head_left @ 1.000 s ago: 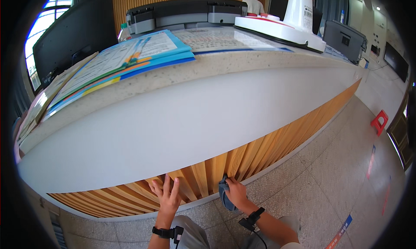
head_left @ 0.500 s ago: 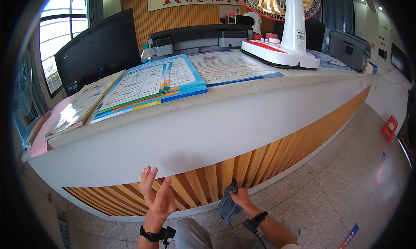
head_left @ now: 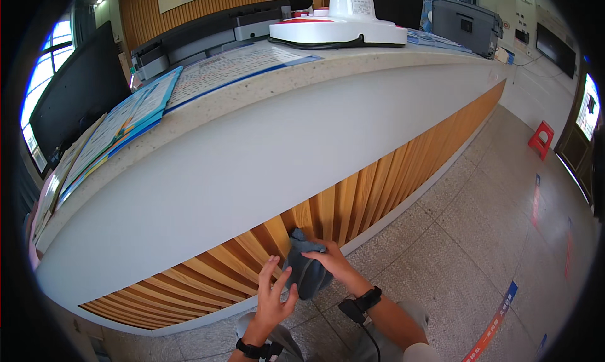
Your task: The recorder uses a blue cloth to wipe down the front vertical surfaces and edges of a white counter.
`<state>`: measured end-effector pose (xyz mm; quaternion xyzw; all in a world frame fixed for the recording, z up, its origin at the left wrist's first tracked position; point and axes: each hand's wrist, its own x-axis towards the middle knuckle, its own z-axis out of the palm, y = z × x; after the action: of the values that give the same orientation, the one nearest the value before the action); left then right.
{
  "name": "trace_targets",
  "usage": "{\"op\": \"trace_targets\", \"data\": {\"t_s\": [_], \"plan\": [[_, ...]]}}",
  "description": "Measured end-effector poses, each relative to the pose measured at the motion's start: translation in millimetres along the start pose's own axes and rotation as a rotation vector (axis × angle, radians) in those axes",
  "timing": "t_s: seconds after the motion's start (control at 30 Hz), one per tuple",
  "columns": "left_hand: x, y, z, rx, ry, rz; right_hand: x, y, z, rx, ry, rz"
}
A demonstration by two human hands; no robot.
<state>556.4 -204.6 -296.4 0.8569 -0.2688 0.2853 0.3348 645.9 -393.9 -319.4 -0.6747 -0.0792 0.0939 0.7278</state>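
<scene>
A grey-blue cloth (head_left: 307, 272) hangs in front of the counter's wooden slats, its top bunched. My right hand (head_left: 329, 256) grips it near the top, thumb pressed across the fabric. Just left of the cloth is my left hand (head_left: 275, 296), fingers spread and curved, with nothing in it; whether a fingertip brushes the cloth I cannot tell. Behind both hands runs the counter's band of wooden slats (head_left: 252, 252), below a smooth white front panel (head_left: 239, 173).
On the countertop (head_left: 214, 100) lie blue-edged papers (head_left: 126, 116), a printed sheet (head_left: 233, 69) and a white fan base (head_left: 340, 31). Dark monitor (head_left: 82, 91) at left, grey printer (head_left: 466, 25) at right. A red stool (head_left: 541, 140) and floor tape (head_left: 495, 324) are on the right.
The view has swung right and down. The cloth, still in my right hand, now shows more of its length, and my left hand has come closer to it.
</scene>
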Motion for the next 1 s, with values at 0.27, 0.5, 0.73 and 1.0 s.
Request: {"op": "trace_targets", "data": {"t_s": [0.27,0.5,0.73,1.0], "plan": [[-9.4,-14.3,40.4,-0.944,-0.259,-0.723,-35.3,-17.3,-36.4,0.070,-0.291,0.145],[-8.7,-29.7,43.0,-1.041,-0.408,-0.751,-40.7,-12.3,-48.8,0.066,-0.217,0.228],[1.3,-26.7,48.5,-0.980,-0.372,-0.746,-43.9,7.2,-43.8,-0.258,-0.258,0.083],[-6.8,-43.6,66.2,-0.936,-0.161,-0.781,-32.5,-4.6,-53.8,-0.451,-0.247,0.068]]}}
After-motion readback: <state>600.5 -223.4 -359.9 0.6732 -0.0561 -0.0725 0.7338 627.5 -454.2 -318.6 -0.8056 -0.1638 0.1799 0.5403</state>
